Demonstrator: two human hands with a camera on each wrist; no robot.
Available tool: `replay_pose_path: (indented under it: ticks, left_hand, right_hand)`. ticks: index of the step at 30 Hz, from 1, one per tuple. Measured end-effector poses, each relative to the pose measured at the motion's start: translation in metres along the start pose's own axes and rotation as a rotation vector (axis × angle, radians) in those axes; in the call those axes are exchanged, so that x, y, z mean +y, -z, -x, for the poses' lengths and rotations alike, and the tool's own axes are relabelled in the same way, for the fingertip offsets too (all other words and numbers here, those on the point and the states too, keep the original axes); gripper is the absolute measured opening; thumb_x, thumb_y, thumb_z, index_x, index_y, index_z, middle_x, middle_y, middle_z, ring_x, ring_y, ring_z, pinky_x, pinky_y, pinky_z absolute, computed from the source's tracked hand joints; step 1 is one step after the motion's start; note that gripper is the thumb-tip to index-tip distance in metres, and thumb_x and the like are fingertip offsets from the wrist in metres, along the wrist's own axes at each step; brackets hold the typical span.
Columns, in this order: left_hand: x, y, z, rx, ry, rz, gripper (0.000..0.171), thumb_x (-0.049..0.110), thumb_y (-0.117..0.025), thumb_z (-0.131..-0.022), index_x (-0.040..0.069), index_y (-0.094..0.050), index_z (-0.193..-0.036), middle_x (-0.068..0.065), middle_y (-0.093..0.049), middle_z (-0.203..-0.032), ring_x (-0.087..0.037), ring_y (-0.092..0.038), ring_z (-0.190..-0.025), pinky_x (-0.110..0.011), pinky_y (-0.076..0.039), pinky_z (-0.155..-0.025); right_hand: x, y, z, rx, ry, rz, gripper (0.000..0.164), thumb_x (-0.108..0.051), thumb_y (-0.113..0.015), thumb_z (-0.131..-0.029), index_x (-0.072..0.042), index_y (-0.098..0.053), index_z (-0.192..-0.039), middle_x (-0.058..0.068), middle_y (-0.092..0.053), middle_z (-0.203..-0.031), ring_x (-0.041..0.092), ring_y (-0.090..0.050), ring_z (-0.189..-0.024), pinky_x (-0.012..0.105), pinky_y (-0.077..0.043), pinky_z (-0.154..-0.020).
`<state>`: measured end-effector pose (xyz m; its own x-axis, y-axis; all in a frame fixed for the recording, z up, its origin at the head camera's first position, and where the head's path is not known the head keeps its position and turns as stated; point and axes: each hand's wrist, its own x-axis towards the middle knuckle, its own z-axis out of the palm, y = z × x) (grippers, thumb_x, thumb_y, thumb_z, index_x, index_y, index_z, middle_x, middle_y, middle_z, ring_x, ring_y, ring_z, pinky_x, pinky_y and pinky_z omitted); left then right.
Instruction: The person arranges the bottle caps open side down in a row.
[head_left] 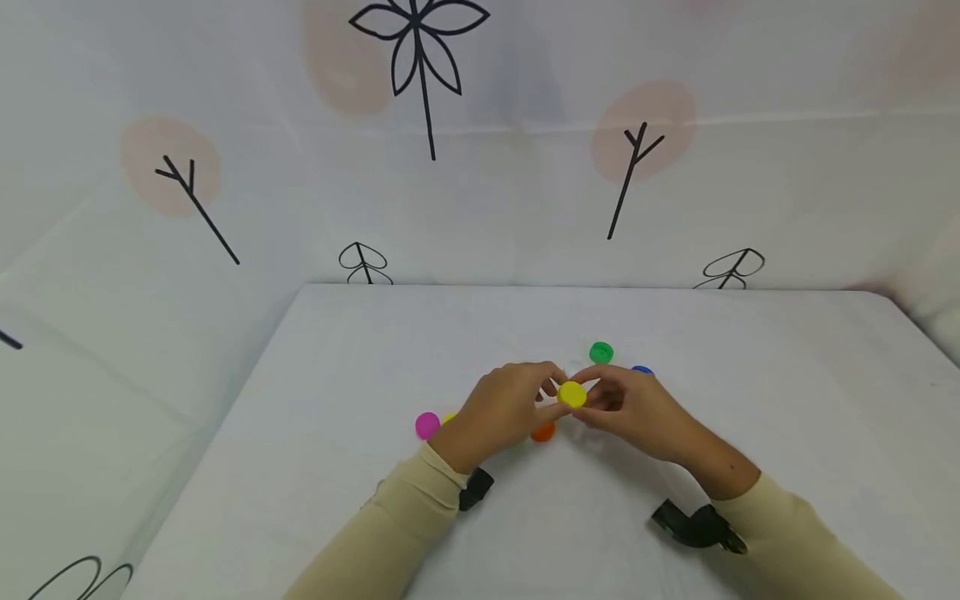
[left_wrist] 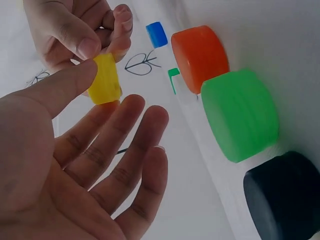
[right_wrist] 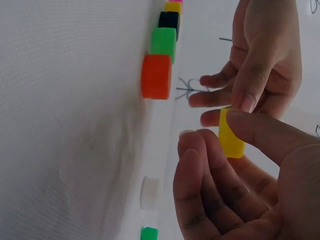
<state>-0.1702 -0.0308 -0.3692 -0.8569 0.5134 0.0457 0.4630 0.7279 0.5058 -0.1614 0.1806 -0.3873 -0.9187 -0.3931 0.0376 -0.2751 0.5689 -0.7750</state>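
Above the table, both hands pinch one yellow bottle cap (head_left: 572,394) between them. My left hand (head_left: 498,412) has its thumb and index finger on the cap's left side; in the left wrist view its other fingers spread loosely. From the right, my right hand (head_left: 648,417) grips the same cap (right_wrist: 230,135) with thumb and fingertips. Below the hands stand an orange cap (left_wrist: 200,59) and a light green cap (left_wrist: 241,115), with a black cap (left_wrist: 285,200) beside them. The head view shows the light green one mostly covered by the left hand.
A pink cap (head_left: 427,426) and another yellow cap (head_left: 449,417) lie left of the left wrist. Beyond the right hand are a dark green cap (head_left: 602,352) and a partly hidden blue cap (head_left: 642,369). A whitish cap (right_wrist: 150,193) shows in the right wrist view.
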Motion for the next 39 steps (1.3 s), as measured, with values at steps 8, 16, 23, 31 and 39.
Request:
replay_pose_path:
  ticks: [8, 16, 23, 31, 39]
  left_hand:
    - [-0.002, -0.007, -0.001, -0.029, 0.022, -0.051, 0.031, 0.037, -0.077, -0.088, 0.018, -0.07, -0.112, 0.006, -0.071, -0.099, -0.007, -0.061, -0.086, -0.019, -0.048, -0.071]
    - [0.0, -0.013, -0.003, -0.086, 0.011, -0.109, 0.031, 0.035, -0.076, -0.089, 0.017, -0.072, -0.114, 0.006, -0.07, -0.099, -0.007, -0.061, -0.086, -0.022, -0.048, -0.077]
    - [-0.001, -0.018, -0.003, -0.071, -0.018, -0.182, 0.03, 0.034, -0.075, -0.09, 0.018, -0.073, -0.114, 0.005, -0.073, -0.099, -0.008, -0.063, -0.085, -0.028, -0.05, -0.083]
    - [-0.004, -0.021, -0.003, -0.067, -0.038, -0.197, 0.027, 0.033, -0.075, -0.09, 0.016, -0.074, -0.111, 0.006, -0.072, -0.09, -0.009, -0.06, -0.079, -0.027, -0.048, -0.076]
    - [-0.002, -0.023, -0.004, -0.086, -0.028, -0.234, 0.028, 0.034, -0.075, -0.09, 0.017, -0.075, -0.112, 0.007, -0.067, -0.082, -0.009, -0.055, -0.075, -0.026, -0.046, -0.073]
  right_hand:
    - [0.006, -0.001, 0.0, -0.069, 0.004, 0.042, 0.034, -0.018, -0.078, -0.087, -0.009, -0.067, -0.118, -0.004, -0.07, -0.081, 0.008, -0.065, -0.072, 0.022, -0.054, -0.068]
    - [0.011, -0.001, 0.001, -0.095, -0.005, 0.092, 0.032, -0.021, -0.08, -0.085, -0.009, -0.071, -0.113, -0.005, -0.066, -0.08, 0.007, -0.062, -0.068, 0.022, -0.052, -0.063]
    - [0.015, -0.003, -0.002, -0.108, -0.01, 0.111, 0.032, -0.022, -0.081, -0.084, -0.009, -0.071, -0.111, -0.006, -0.065, -0.08, 0.007, -0.06, -0.07, 0.021, -0.05, -0.064]
    - [0.016, -0.004, -0.005, -0.135, -0.012, 0.127, 0.033, -0.023, -0.082, -0.083, -0.008, -0.072, -0.11, -0.006, -0.065, -0.08, 0.008, -0.06, -0.071, 0.021, -0.05, -0.064]
    - [0.019, -0.006, -0.006, -0.141, -0.018, 0.13, 0.031, -0.019, -0.082, -0.083, -0.007, -0.073, -0.109, -0.005, -0.065, -0.08, 0.009, -0.059, -0.072, 0.021, -0.05, -0.064]
